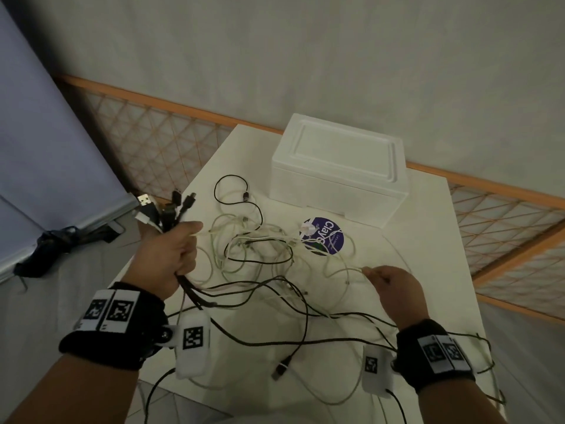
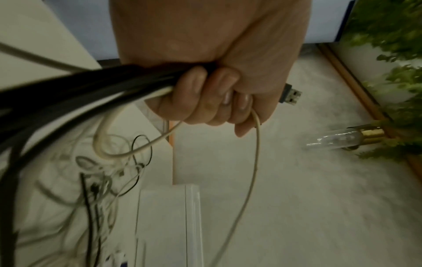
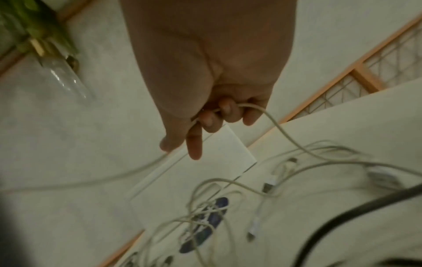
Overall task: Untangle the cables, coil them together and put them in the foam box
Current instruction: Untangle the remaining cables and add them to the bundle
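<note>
A tangle of black and white cables [image 1: 260, 249] sprawls over the white table [image 1: 428, 228]. My left hand [image 1: 174, 255] grips a bundle of cables [image 2: 95, 84] above the table's left edge, their plugs [image 1: 165, 206] sticking out past the thumb. To the right, my right hand [image 1: 394, 286] pinches one thin white cable [image 3: 269, 115] just above the tabletop. The white foam box [image 1: 336, 166] stands at the back of the table with its lid on.
A round blue sticker [image 1: 327, 237] lies under the cables in front of the box. Cable ends hang over the table's near edge [image 1: 281, 368]. An orange lattice railing [image 1: 171, 139] runs behind. A plant in a glass vase [image 2: 342, 139] stands on the floor.
</note>
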{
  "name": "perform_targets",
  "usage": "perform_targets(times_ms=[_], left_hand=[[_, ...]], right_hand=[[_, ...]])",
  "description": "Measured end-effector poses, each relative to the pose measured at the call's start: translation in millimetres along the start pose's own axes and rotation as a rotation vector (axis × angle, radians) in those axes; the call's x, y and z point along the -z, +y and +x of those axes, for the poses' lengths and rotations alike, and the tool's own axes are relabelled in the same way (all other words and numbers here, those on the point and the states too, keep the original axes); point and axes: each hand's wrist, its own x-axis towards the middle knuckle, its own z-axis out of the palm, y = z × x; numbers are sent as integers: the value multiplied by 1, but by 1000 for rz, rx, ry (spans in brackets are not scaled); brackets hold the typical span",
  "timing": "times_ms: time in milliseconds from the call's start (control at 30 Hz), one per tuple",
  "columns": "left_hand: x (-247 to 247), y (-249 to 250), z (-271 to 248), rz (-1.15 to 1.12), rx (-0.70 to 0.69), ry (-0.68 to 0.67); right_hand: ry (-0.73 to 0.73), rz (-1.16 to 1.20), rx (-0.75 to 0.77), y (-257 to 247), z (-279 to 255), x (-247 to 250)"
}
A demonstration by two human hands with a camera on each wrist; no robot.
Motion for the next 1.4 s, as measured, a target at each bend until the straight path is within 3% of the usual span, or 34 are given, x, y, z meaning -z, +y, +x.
perform_targets(times_ms=[133,233,300,400,500,633,700,800,867,967,1067,1100,1167,1200,1267,1333,1400], left_hand=[[0,-11,-5,13,44,-42],[10,-7,-4,5,63,-36],[18,-6,-3,8,85,-49],[24,-7,-4,27,118,-84],[26,-6,-7,59,143,-117],[31,0,-8,204,77,-133],[34,2,-7,233,12,-125],[39,4,-5,203,-21,-117],[37,4,-6,149,-39,-148],[23,4,-14,47,-52,-257],[-3,3,-31,122,-87,-448],[-10,4,-36,195,-107,-486],[-18,14,-41,258,-144,-554],[-19,22,-40,180,-161,-608],[-16,40,-35,-97,-135,-678],[-4,60,-27,-291,-109,-663],[15,78,-17,-434,-132,-681]], right_hand=[[45,-187,35,-35,-3,6],[371,-142,284,-57,-8,18],[562,24,385,-71,-12,31],[622,355,214,-87,-21,44],[662,439,136,-87,-27,46],[754,-54,280,-74,-43,50],[763,-294,247,-65,-54,50],[566,-498,-1,-65,-70,38],[397,-507,-27,-74,-74,25],[219,-237,239,-114,-74,-2],[-137,159,512,-193,-79,-24],[-258,255,559,-214,-80,-33],[-429,419,489,-236,-79,-44],[-467,408,453,-238,-78,-46],[-428,173,494,-224,-72,-49],[-386,-46,515,-194,-70,-50],[-317,-142,416,-160,-69,-43]])
